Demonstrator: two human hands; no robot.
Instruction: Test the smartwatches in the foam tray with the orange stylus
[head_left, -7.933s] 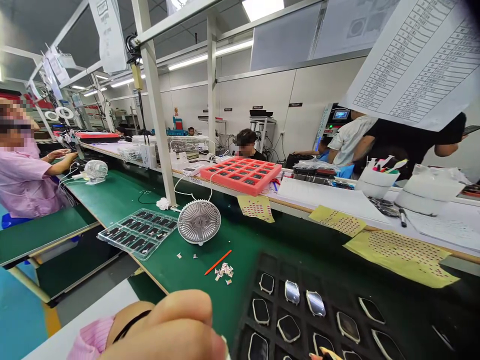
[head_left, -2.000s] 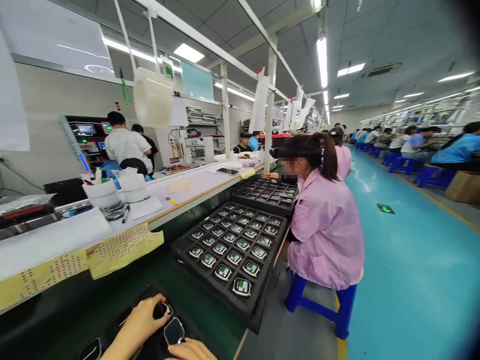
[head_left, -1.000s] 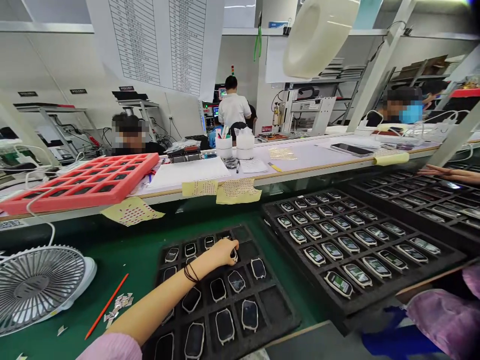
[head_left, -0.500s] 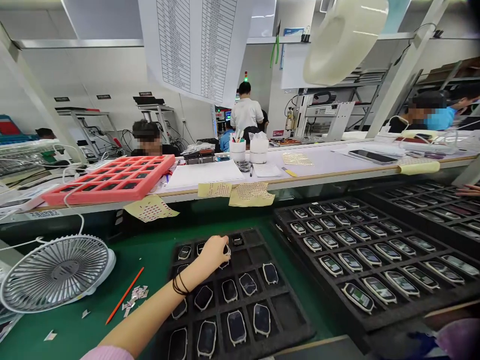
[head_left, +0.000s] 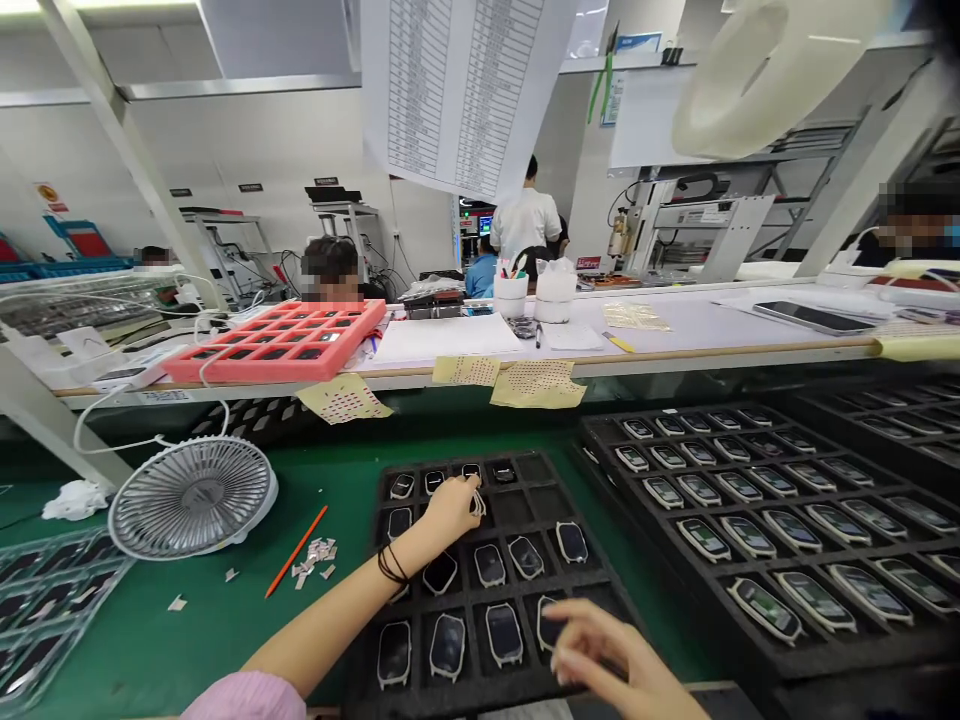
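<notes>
My left hand (head_left: 452,510) reaches across the black foam tray (head_left: 517,688), its fingers pinched on a watch case (head_left: 478,505) near the back rows. The hand hides part of that case. My right hand (head_left: 611,660) is over the tray's front right part, fingers apart and curved. Its fingertips are beside another watch case (head_left: 550,622) and cover part of it; whether they touch it I cannot tell. Other pale-rimmed, dark-screened watch cases, such as a front one (head_left: 503,633), lie in the tray's compartments. Some compartments at the back right hold nothing.
A second black tray (head_left: 675,600) of watch cases stands to the right. On the green mat are a fan (head_left: 195,500), an orange stick (head_left: 296,552) and small scraps (head_left: 315,560). A clear tray (head_left: 112,580) is at left. A red foam tray (head_left: 277,365) sits on the shelf.
My right hand has come into view over the tray's front right. My left hand remains at the back rows with the watch case. The view has swung left.
</notes>
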